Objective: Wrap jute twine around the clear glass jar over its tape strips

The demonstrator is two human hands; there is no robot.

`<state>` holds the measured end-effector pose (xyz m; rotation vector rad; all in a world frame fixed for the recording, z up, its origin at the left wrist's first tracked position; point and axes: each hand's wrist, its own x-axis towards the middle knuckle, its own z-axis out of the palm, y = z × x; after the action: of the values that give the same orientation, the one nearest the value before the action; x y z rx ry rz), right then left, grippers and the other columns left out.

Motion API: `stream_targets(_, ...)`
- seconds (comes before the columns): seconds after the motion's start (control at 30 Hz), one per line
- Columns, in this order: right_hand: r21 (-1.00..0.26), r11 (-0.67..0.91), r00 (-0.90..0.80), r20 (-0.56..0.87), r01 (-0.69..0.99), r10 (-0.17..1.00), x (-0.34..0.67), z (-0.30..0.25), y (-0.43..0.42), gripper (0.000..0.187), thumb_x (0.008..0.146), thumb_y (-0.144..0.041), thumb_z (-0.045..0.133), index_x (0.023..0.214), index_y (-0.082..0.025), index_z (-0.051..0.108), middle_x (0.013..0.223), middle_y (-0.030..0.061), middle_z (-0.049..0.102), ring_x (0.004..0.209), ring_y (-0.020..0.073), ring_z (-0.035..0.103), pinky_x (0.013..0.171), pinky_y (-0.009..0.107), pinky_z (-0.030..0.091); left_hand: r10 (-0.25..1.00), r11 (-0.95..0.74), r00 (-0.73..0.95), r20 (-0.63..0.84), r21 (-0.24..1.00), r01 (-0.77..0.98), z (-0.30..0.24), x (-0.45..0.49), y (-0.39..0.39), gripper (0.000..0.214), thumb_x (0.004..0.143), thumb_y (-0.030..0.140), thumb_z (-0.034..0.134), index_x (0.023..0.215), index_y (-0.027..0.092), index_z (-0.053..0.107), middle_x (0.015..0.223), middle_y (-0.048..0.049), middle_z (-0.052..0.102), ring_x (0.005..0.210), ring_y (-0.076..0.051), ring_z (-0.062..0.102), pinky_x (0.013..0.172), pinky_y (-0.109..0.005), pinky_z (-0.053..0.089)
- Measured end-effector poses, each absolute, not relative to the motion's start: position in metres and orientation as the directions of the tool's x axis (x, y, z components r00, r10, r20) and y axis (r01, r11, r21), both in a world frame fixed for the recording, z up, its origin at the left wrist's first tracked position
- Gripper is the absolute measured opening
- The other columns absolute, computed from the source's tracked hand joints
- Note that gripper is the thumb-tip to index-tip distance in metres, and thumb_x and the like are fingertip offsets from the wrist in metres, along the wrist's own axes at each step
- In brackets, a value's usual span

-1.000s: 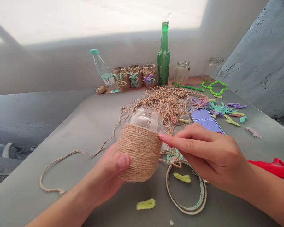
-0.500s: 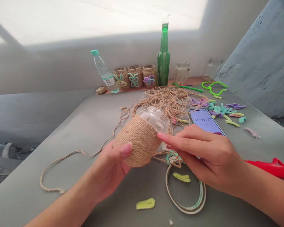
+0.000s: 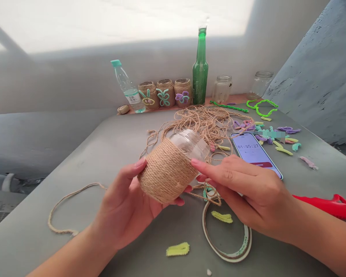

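A clear jar, tilted with its mouth toward the upper right, is wrapped over most of its body in jute twine. My left hand cradles it from below, thumb on the lower left side and fingertips showing beneath. My right hand is at the wrap's upper edge. Its index finger presses there, and the other fingers curl underneath around the twine, partly hidden. A loose strand runs below the jar toward a roll of tape. Behind the jar lies a tangled heap of twine.
Several twine-wrapped jars stand at the back beside a water bottle, a green bottle and bare glass jars. A phone, fuzzy stem pieces and a red-handled tool lie to the right.
My left thumb has slid from the front of the wrap to its left side, and the left fingertips now show under the jar. The jar has turned slightly; my right index finger stays at the wrap's edge.
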<state>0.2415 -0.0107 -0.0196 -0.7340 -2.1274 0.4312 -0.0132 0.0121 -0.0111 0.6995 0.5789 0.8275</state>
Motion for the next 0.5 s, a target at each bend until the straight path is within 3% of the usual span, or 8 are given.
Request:
stream_targets(0.13,-0.539,0.770,-0.488,0.598,0.343,0.636,0.241,-0.019,-0.009,0.058,0.098,0.004,0.052,0.152,-0.015,0.053,0.101,0.0037,0.072,0.093,0.0144,0.064,0.084,0.031,0.050,0.855,0.398,0.499,-0.141,0.795,-0.457,-0.015,-0.013,0.011,0.036,0.095,0.035,0.065,0.130,0.026,0.070,0.116,-0.0025,0.083,0.101,-0.025,0.076,0.077,-0.030,0.067)
stream_targets(0.23,-0.524,0.776,-0.479,0.612,0.351,0.629,0.241,-0.020,-0.010,0.057,0.097,0.004,0.054,0.151,-0.013,0.054,0.100,0.0040,0.074,0.089,0.0144,0.063,0.082,0.032,0.050,0.868,0.365,0.479,-0.129,0.820,-0.441,-0.016,-0.011,0.011,0.039,0.096,0.026,0.065,0.135,0.024,0.069,0.116,-0.0022,0.083,0.101,-0.023,0.073,0.076,-0.027,0.066)
stream_targets(0.5,-0.498,0.805,-0.450,0.668,0.323,0.593,0.237,-0.019,-0.015,0.054,0.097,0.002,0.058,0.150,-0.008,0.054,0.104,0.0055,0.079,0.086,0.0141,0.065,0.081,0.032,0.052,0.883,0.338,0.449,-0.139,0.852,-0.400,-0.025,-0.012,0.016,0.040,0.097,0.030,0.067,0.137,0.028,0.069,0.121,-0.0039,0.082,0.105,-0.024,0.073,0.081,-0.031,0.067)
